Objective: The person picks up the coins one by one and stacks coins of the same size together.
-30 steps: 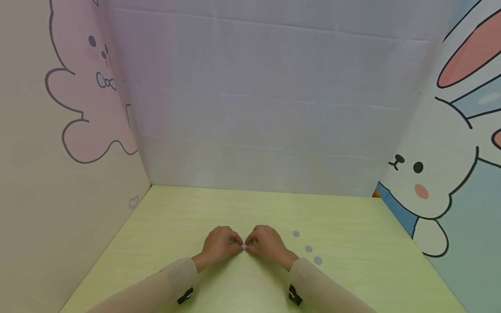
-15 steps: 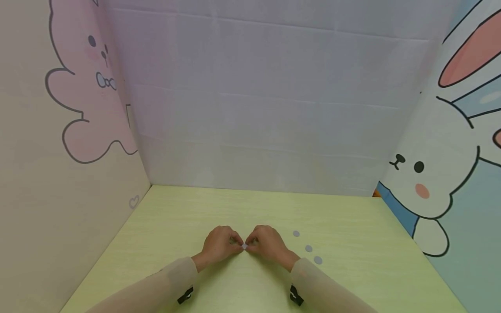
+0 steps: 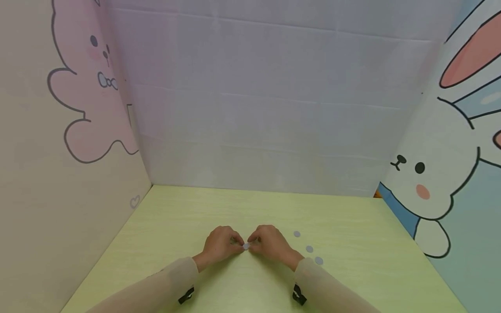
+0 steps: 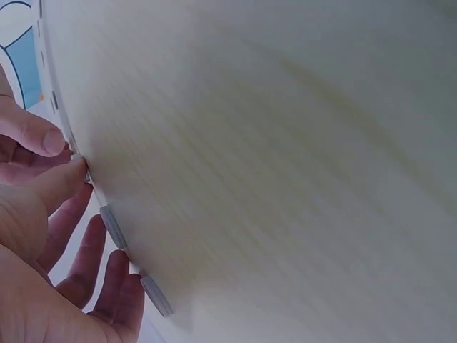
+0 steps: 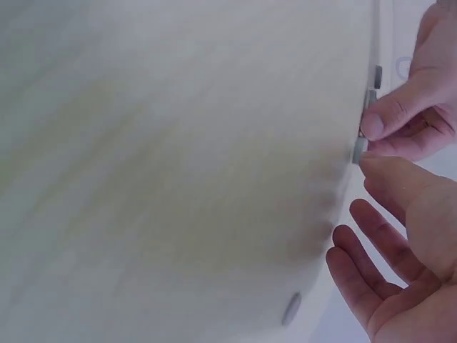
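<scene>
My left hand (image 3: 219,246) and right hand (image 3: 271,246) face each other low over the pale table. Between their fingertips is a small grey coin-like disc (image 3: 246,246). From the left, thumb and forefinger pinch it; the right thumb and forefinger hold its other edge. In the right wrist view, the disc (image 5: 359,150) shows edge-on between both thumbs, its face hidden. Two more grey discs show beside the left hand's lower fingers in the left wrist view, a nearer disc (image 4: 157,296) and a farther disc (image 4: 113,226); the head view does not show them.
To the right of my right hand, a far grey disc (image 3: 297,234), a middle disc (image 3: 309,249) and a near disc (image 3: 318,261) lie on the table (image 3: 203,208). A white back wall (image 3: 254,108) and printed side walls bound it.
My right hand has shifted slightly right, and its fingertips cover less of the small disc, which shows rounder and fuller. My left hand stays nearly in place.
</scene>
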